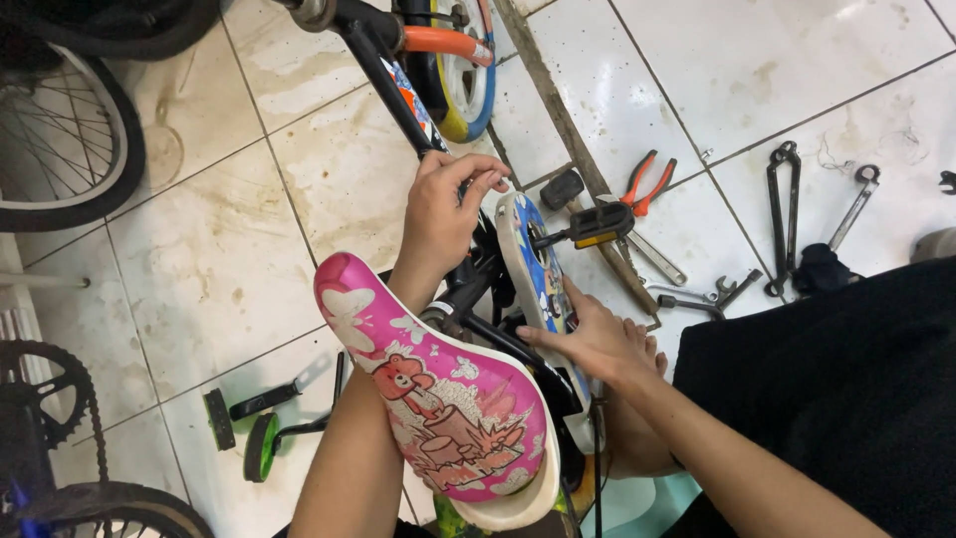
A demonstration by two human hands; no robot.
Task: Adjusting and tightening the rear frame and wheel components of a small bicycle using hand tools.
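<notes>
A small child's bicycle stands under me, with a pink cartoon-printed saddle (pixel 438 399) in the foreground and a black frame tube (pixel 383 65) running up to the front wheel (pixel 463 75). My left hand (pixel 443 214) grips the frame near the top of the white and blue chain guard (pixel 533 269). My right hand (pixel 588 339) rests with spread fingers against the lower side of that chain guard. A black pedal with a yellow reflector (pixel 597 227) sticks out to the right of the guard.
Tools lie on the dirty white tiles: orange-handled pliers (pixel 642 184), a hammer (pixel 578 199), wrenches (pixel 697 294), a black tool (pixel 782 214). A detached training wheel (pixel 261 443) lies lower left. Other bicycle wheels (pixel 70 139) and a chain (pixel 60 384) stand at the left.
</notes>
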